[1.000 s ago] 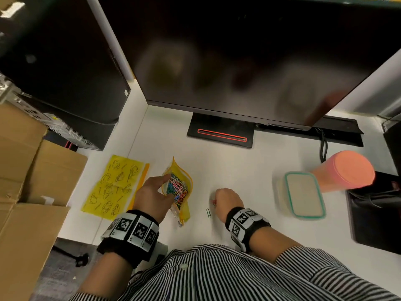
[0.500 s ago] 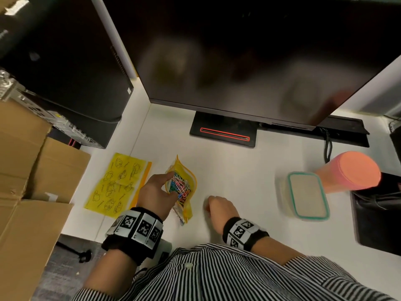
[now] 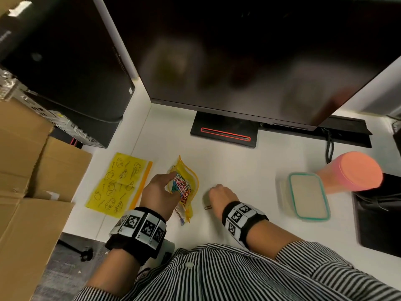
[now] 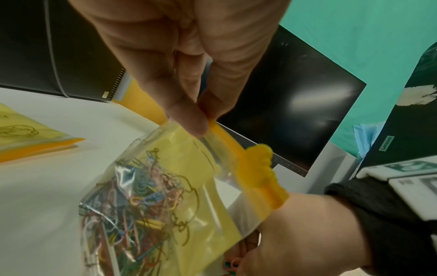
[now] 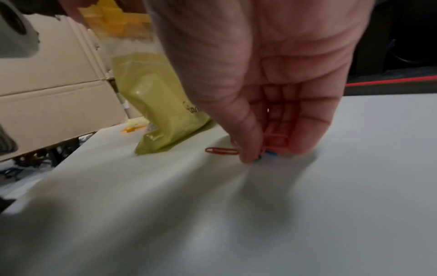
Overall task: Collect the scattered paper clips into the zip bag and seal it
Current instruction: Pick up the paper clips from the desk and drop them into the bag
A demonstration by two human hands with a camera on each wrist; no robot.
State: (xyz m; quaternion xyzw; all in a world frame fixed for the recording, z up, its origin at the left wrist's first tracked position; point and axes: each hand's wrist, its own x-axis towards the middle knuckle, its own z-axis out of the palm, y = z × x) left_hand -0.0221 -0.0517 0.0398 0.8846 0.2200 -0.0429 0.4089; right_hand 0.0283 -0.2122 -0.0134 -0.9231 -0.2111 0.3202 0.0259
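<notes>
A yellow zip bag (image 3: pixel 191 183) (image 4: pixel 179 186) (image 5: pixel 163 104) holding several coloured paper clips stands on the white desk (image 3: pixel 238 170). My left hand (image 3: pixel 159 191) (image 4: pixel 189 104) pinches its orange zip edge and keeps the mouth up. Just right of the bag, my right hand (image 3: pixel 219 193) (image 5: pixel 264 149) is down on the desk with curled fingers pinching a few small clips, red, blue and green. A single red paper clip (image 3: pixel 208 207) (image 5: pixel 221 150) lies loose on the desk beside the thumb.
A second flat yellow zip bag (image 3: pixel 118 183) lies to the left. A lidded container (image 3: pixel 308 196) and a pink cup (image 3: pixel 349 172) sit at the right, a black object (image 3: pixel 379 213) beyond them. The monitor stand (image 3: pixel 224 132) is behind; cardboard boxes (image 3: pixel 28 170) lie off the desk's left edge.
My right hand slid slightly left toward the bag while gathering clips. The left hand keeps holding the bag in about the same spot.
</notes>
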